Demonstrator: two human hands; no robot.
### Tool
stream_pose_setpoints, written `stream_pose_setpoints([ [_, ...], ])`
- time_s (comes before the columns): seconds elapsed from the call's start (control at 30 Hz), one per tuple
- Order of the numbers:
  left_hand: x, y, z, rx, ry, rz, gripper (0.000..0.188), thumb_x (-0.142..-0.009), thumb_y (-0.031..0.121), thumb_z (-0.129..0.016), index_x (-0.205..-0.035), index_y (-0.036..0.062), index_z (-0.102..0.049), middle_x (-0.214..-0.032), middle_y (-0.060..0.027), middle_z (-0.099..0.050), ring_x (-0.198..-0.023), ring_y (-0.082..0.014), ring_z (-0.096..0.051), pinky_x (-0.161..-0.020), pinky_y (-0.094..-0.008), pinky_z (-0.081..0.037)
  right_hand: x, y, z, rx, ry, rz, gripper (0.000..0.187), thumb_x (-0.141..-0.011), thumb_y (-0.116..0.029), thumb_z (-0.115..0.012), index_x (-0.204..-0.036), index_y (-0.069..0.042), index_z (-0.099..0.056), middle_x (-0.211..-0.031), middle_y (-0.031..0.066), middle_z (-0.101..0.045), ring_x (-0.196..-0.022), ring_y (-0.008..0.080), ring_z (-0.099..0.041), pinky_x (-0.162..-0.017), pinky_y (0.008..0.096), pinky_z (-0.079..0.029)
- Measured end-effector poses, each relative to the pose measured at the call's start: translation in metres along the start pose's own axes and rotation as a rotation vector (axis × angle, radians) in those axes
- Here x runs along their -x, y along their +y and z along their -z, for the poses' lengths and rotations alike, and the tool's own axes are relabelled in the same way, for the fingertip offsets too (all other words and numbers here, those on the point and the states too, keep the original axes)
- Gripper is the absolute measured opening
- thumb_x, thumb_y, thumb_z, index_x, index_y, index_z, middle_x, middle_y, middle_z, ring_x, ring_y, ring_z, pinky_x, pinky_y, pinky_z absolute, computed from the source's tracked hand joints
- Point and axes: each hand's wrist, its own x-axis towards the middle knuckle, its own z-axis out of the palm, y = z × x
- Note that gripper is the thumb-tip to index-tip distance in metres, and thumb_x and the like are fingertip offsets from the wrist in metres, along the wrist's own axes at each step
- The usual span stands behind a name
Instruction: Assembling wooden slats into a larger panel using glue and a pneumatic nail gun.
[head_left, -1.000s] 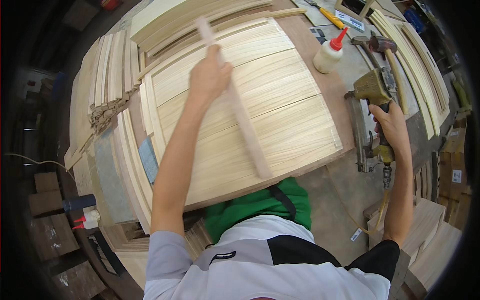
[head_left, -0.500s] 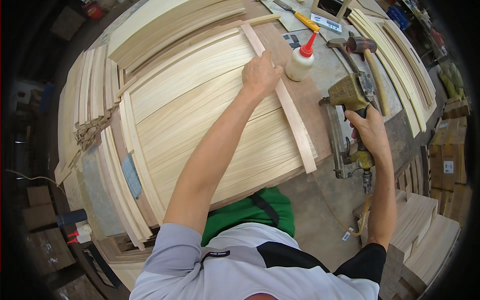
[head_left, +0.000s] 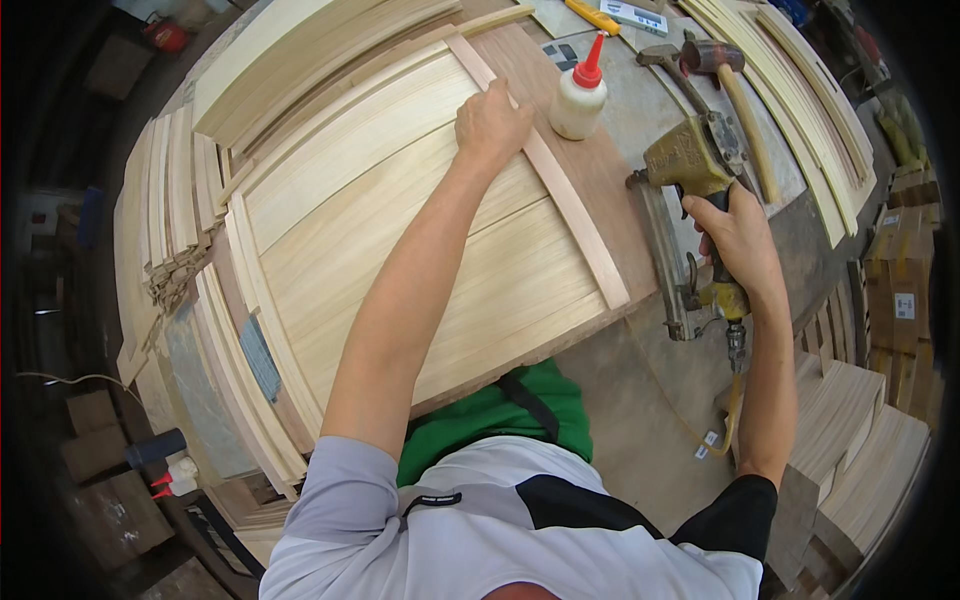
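Note:
A panel of pale wooden boards [head_left: 400, 250] lies flat on the bench in front of me. Along its right edge runs a narrow wood strip [head_left: 570, 215]. My left hand [head_left: 494, 128] is closed over this strip toward its far end, its fingertips partly hidden. Off the panel's right side, my right hand [head_left: 738, 235] grips the black handle of a yellowish, worn air nail gun [head_left: 690, 165], held upright and apart from the strip. A white glue bottle [head_left: 578, 105] with a red nozzle stands just right of my left hand.
Two hammers [head_left: 735, 90] lie beyond the nail gun, near stacked pale strips [head_left: 800, 110]. Long boards [head_left: 310, 60] are piled at the far side, more strips [head_left: 165, 190] at left. An air hose [head_left: 728, 425] hangs from the gun. Wooden panels [head_left: 840, 430] are stacked at lower right.
The strip has slid away from me and now lines up with the panel's right edge and near corner. The whole view has shifted a little; the nail gun stays in my right hand.

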Motion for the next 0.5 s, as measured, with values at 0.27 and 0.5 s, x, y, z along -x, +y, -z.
stream_pose_setpoints([
  [0.27,-0.014,0.003,-0.005,-0.145,-0.095,-0.048,0.062,-0.077,0.040,-0.054,-0.128,0.0066,-0.058,-0.115,-0.0243,-0.064,-0.110,-0.0368,-0.061,-0.098,-0.0407,-0.045,-0.010,0.023,0.006,0.098,0.018,0.107,0.038,-0.082,-0.029,-0.067,-0.077,0.007,-0.059,-0.058,0.0082,-0.057,-0.049,0.0137,-0.059,-0.049,0.0305,-0.048],
  [0.5,-0.017,-0.010,-0.016,-0.118,0.094,-0.093,0.054,-0.082,0.036,-0.055,-0.122,-0.0014,-0.060,-0.111,-0.0276,-0.063,-0.108,-0.0383,-0.061,-0.097,-0.0424,-0.047,0.004,-0.020,0.010,0.074,-0.031,0.030,0.030,-0.083,-0.019,-0.062,-0.098,0.006,-0.060,-0.067,0.0103,-0.058,-0.057,0.0158,-0.056,-0.054,0.0317,-0.046],
])
